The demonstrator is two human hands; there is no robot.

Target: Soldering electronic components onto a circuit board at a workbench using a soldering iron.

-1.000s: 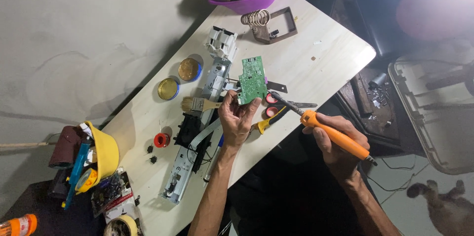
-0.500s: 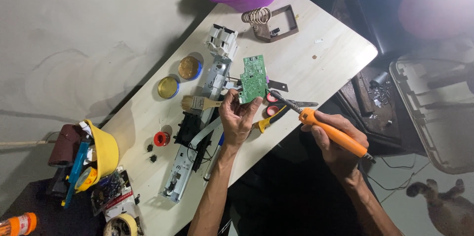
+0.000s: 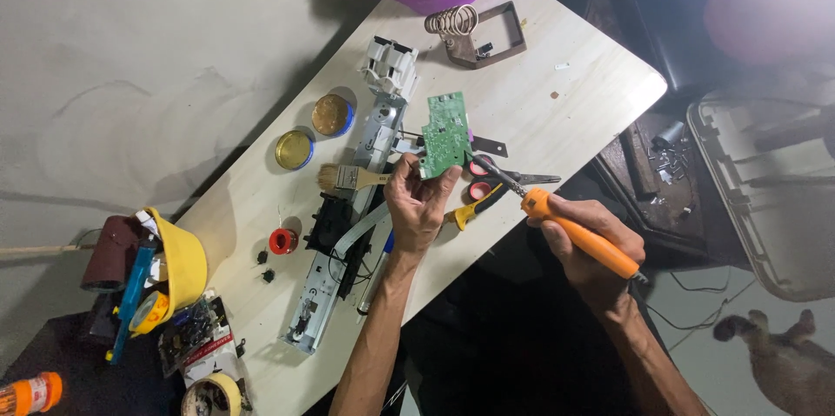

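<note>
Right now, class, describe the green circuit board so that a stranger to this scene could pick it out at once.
Start at the pale wooden table and find the left hand near its middle. It holds up the circuit board, with the orange-handled soldering iron in the right hand pointing at it. It is the only flat green rectangle there.

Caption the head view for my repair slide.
Left hand holds a green board; right hand aims an iron.

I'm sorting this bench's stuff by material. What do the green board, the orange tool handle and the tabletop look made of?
The green board looks like fibreglass circuit laminate: matt green coating with small components. The orange handle, held in the right hand, seems smooth moulded plastic or rubber; which one is unclear. The tabletop looks like pale wood-grain laminate, faintly streaked.
</note>
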